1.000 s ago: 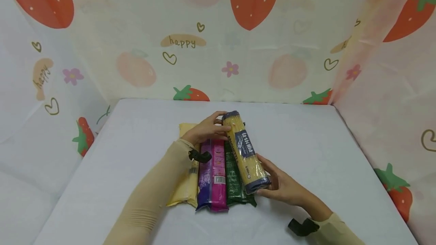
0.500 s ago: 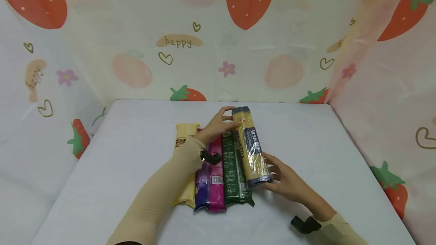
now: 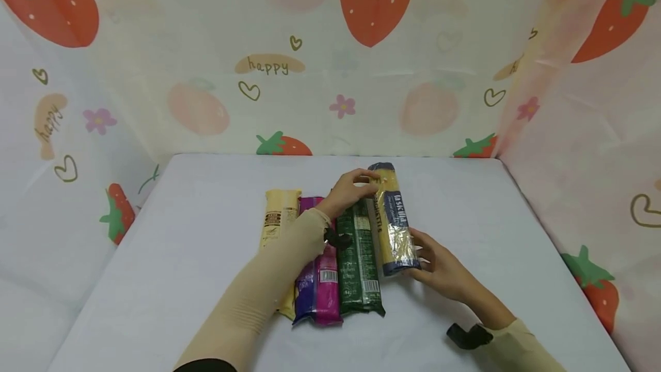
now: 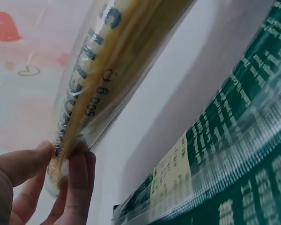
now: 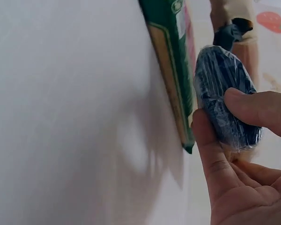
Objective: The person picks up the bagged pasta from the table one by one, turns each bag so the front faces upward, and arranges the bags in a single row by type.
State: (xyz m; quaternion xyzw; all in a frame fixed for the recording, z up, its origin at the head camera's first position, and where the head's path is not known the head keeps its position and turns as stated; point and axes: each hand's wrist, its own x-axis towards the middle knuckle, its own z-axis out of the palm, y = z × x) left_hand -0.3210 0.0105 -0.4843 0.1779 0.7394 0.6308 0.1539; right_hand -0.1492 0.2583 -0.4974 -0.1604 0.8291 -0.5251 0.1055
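La Sicilia spaghetti pack (image 3: 395, 220) shifts right, now clear of the green packet (image 3: 358, 271), no longer overlapping it | held above the white table (image 3: 465, 205) | left hand (image 3: 345, 191) pinches far end, right hand (image 3: 443, 268) near end

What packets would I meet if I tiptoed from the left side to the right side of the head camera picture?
Yellow packet → pink and purple packet → green packet → spaghetti packet with blue ends.
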